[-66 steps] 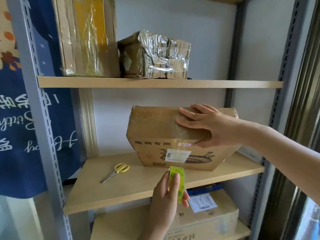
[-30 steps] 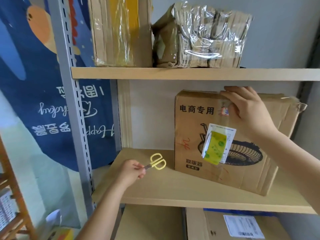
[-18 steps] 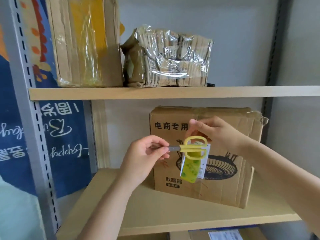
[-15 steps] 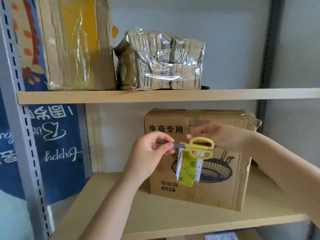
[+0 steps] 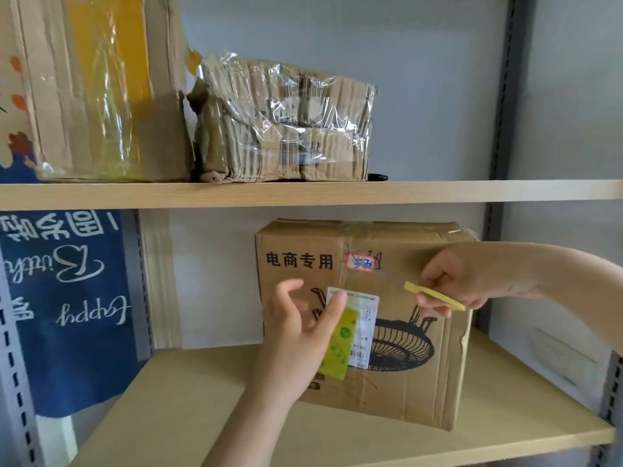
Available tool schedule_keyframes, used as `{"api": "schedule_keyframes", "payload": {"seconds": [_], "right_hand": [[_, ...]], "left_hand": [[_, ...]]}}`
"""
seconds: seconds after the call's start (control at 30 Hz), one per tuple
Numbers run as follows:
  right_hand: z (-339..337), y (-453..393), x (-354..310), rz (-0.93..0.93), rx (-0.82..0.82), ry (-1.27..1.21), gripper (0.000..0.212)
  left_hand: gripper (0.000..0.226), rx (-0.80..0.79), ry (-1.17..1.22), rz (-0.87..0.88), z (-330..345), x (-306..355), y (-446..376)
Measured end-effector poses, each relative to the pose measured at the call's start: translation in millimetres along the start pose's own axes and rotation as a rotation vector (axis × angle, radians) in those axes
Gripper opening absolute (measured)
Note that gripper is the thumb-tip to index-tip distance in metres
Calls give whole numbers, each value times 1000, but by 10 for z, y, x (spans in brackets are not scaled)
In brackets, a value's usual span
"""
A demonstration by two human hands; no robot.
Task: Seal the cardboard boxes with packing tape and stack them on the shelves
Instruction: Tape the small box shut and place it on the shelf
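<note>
Setting: a metal-framed shelving unit (image 5: 499, 96) against a pale wall, with light wooden boards; a blue banner (image 5: 67, 298) with white lettering hangs to its left.
Middle shelf: the wooden middle shelf (image 5: 188, 399) carries one printed cardboard box (image 5: 404, 372), upright, its long face towards the camera, clear tape running over its top edge.
Tape roll: a yellow-green tape roll (image 5: 338, 348) hangs against the box's front, edge-on, over a white shipping label (image 5: 365, 318), seemingly suspended by a clear strip that is hard to make out.
Left hand: the left hand (image 5: 296, 332) is in front of the box's left half, fingers loosely spread and holding nothing, fingertips just beside the roll.
Right hand: the right hand (image 5: 472, 278) pinches the yellow scissors (image 5: 433, 295) by the handle, in front of the box's upper right; the blades are not visible, so their direction is unclear.
Key relation: the strip between box and roll lies left of the scissors and below them; the left hand is nearer the roll, so it is likely to steady it while the right cuts.
Upper shelf: a tall taped box (image 5: 101, 89) and a crushed, plastic-wrapped parcel (image 5: 286, 123) stand touching; a dark marker (image 5: 377, 177) lies just right of the parcel.
In the way: nothing stands between scissors and roll.
</note>
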State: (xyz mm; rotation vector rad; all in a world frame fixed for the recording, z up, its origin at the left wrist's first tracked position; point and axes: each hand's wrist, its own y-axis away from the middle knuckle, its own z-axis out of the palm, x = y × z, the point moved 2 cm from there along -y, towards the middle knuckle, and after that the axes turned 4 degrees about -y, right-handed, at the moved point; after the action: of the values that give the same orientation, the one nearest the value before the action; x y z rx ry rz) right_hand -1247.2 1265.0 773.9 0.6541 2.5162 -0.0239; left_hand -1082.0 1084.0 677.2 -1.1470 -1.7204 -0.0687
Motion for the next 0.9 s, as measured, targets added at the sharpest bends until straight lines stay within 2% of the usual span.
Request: {"api": "schedule_keyframes", "payload": {"seconds": [0.07,0.13,0.2,0.3,0.4,0.47,0.6,0.77,0.9], "right_hand": [[18,36,35,40,-18,80,27],[72,22,35,97,-69,152,27],[114,-2,1,159,-116,187,33],[117,-31,-66,195,-116,161,48],[168,-103,-172,153,-103,152,67],[219,-178,-240,116,-85,163,72],[236,-320,-186,29,-10,198,63],[570,-546,118,51,-17,402,34],[1169,-730,220,67,-103,436,28]], "left_hand": [[63,-70,199,-160,143,-24,0],[39,-184,495,-270,283,-8,-29],[24,-244,654,-286,326,14,-50],[13,-247,693,-278,321,3,-38],[8,-234,737,-292,323,6,-22],[8,-237,739,-290,329,1,-14],[15,-195,687,-294,335,-85,29],[21,-244,568,-446,472,-508,370],[20,-36,569,-529,243,-859,522]]}}
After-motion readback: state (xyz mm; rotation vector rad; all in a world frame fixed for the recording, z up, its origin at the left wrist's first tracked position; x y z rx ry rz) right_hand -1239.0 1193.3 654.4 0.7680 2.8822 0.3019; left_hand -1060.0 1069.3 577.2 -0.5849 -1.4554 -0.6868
